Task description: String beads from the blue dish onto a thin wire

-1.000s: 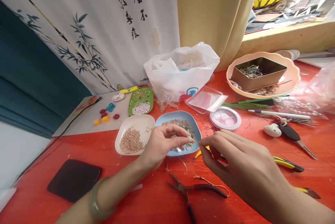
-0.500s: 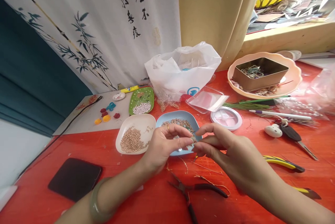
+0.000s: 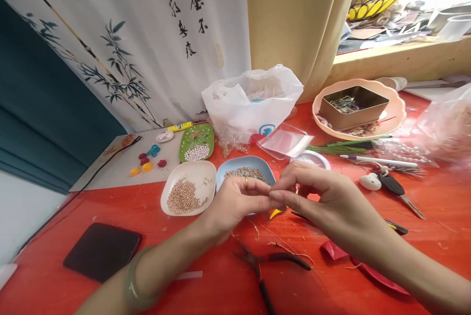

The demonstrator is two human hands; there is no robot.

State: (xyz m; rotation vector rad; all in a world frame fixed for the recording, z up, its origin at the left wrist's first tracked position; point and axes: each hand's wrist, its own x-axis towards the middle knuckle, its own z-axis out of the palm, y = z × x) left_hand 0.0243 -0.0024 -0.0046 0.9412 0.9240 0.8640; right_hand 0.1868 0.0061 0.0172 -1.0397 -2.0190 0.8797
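My left hand point(image 3: 235, 202), with a ring on one finger, is closed in a pinch over the near edge of the blue tray point(image 3: 270, 165). My right hand point(image 3: 320, 197) is pinched too, its fingertips meeting those of the left. Whatever lies between them is hidden. Gold-coloured beads point(image 3: 246, 172) show in the blue tray behind the hands. To the left, a cream tray point(image 3: 206, 170) holds a heap of small gold beads point(image 3: 183, 196). Dark-handled pliers point(image 3: 253, 258) lie open on the red table below the hands. A thin cord point(image 3: 290, 251) lies by them.
At the left are a dark flat slab point(image 3: 103, 251) and a green tray point(image 3: 184, 145) with white beads. A white plastic bag point(image 3: 253, 104) stands behind. Keys point(image 3: 401, 192), a white pen point(image 3: 382, 160) and a pink basin point(image 3: 399, 114) are to the right. Red-pink pieces point(image 3: 334, 250) lie by my right forearm.
My fingertips have closed together, hiding the small greenish piece seen between them earlier. The view has shifted slightly. Red-pink pieces now show near my right forearm, where yellow-and-black handles showed before.
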